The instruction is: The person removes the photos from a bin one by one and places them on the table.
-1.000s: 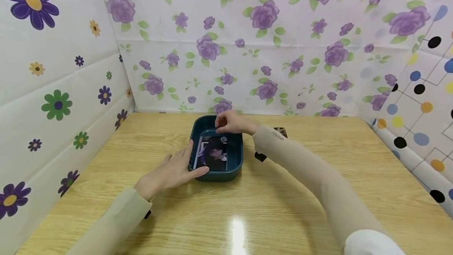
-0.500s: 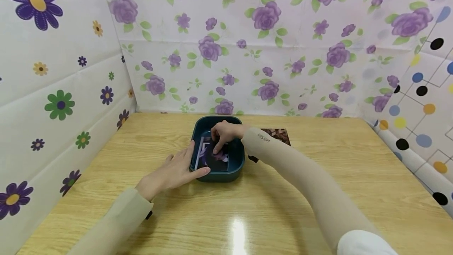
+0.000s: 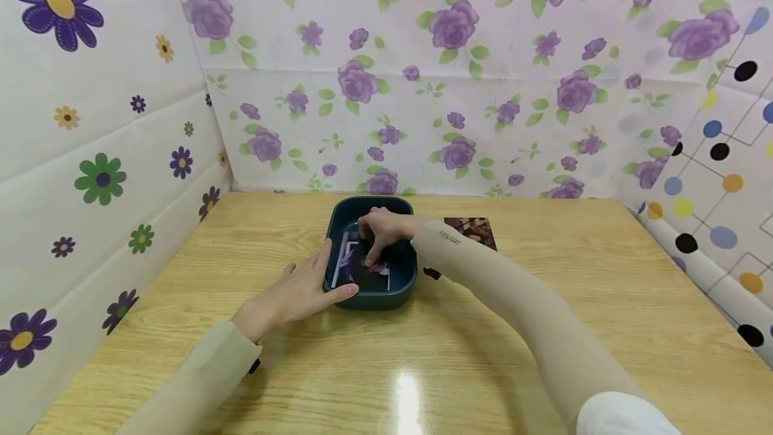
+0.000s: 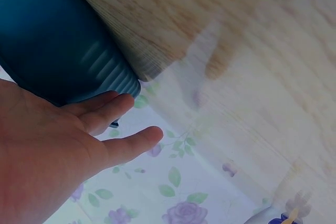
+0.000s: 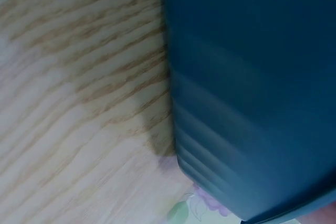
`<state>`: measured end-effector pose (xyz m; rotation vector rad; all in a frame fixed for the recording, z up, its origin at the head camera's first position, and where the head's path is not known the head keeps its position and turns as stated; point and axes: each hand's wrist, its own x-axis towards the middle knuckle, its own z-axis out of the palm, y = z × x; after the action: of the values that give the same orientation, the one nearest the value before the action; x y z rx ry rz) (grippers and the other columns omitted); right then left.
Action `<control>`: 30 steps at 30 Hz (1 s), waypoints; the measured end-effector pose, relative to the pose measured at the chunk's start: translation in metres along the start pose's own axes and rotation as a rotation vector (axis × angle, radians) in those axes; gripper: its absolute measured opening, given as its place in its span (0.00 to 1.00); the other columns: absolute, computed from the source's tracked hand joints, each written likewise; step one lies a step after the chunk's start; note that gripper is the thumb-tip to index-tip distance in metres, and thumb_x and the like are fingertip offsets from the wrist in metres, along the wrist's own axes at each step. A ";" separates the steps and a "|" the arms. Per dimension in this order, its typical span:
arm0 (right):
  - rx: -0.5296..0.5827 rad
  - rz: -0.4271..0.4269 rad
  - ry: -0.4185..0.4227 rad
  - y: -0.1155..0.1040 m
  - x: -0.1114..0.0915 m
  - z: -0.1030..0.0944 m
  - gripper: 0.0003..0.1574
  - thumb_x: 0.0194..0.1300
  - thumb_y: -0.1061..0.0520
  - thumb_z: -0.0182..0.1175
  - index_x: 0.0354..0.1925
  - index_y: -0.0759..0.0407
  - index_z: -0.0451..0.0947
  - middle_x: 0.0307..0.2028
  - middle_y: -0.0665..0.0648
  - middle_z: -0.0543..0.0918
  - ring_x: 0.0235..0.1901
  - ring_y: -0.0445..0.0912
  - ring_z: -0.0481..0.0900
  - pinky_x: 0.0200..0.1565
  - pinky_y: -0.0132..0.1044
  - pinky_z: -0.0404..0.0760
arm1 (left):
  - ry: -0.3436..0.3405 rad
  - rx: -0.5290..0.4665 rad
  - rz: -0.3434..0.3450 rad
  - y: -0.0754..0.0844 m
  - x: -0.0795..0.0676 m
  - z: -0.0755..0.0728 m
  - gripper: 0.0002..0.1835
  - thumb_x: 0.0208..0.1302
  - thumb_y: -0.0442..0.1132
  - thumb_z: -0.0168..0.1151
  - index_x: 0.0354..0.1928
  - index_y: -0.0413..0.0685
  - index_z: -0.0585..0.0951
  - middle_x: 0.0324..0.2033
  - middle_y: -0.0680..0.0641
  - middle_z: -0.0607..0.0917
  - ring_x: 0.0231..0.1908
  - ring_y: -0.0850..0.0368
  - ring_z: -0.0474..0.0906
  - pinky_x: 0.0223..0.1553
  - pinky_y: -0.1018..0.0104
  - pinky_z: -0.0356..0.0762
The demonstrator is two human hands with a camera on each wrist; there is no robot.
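A dark teal plastic box (image 3: 397, 297) stands on the table, and in it lies a photo card (image 3: 377, 282) with a dark, purplish picture. My left hand (image 3: 296, 291) lies along the box's near left corner, thumb over the front rim and straight fingers against the side. In the left wrist view those fingers (image 4: 115, 109) reach along the ribbed outer wall. My right hand (image 3: 383, 228) is down inside the box, fingers bent and thumb on the photo card. The other fingertips are hidden, so I cannot tell whether they pinch it.
A second printed card (image 3: 474, 230) with a brown, busy picture lies on the wooden table (image 3: 513, 341) right of the box, partly behind my right sleeve. Flower-patterned sheets (image 3: 272, 86) hang behind and on the left; a dotted sheet (image 3: 725, 186) hangs on the right.
My right hand has come down from above the box's far right part onto the photo card. More of the second card shows beyond the sleeve. My left hand has stayed in place.
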<state>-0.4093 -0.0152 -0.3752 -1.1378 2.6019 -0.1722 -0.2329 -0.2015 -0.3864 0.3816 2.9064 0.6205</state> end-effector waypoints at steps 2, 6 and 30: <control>-0.004 0.014 0.008 -0.001 0.000 0.000 0.33 0.43 0.37 0.77 0.43 0.50 0.77 0.50 0.55 0.73 0.51 0.49 0.66 0.52 0.44 0.70 | 0.003 -0.002 -0.003 0.000 0.000 0.000 0.61 0.56 0.81 0.43 0.77 0.50 0.33 0.76 0.40 0.49 0.75 0.41 0.49 0.66 0.27 0.41; -0.030 0.011 0.053 -0.004 -0.002 0.001 0.33 0.42 0.37 0.77 0.43 0.50 0.77 0.48 0.53 0.76 0.49 0.50 0.65 0.47 0.43 0.67 | 0.005 0.004 -0.006 0.000 -0.001 -0.001 0.61 0.55 0.81 0.42 0.77 0.50 0.33 0.76 0.39 0.49 0.75 0.41 0.49 0.66 0.27 0.42; 0.654 0.020 0.270 0.046 -0.057 -0.070 0.15 0.62 0.66 0.61 0.49 0.63 0.77 0.52 0.62 0.76 0.42 0.48 0.75 0.46 0.39 0.77 | -0.020 0.013 -0.014 0.001 -0.001 -0.002 0.60 0.56 0.81 0.41 0.76 0.52 0.31 0.76 0.41 0.46 0.75 0.41 0.47 0.67 0.27 0.40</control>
<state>-0.4268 0.0572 -0.3065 -0.8840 2.4549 -1.1421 -0.2325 -0.2020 -0.3838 0.3659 2.8933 0.5926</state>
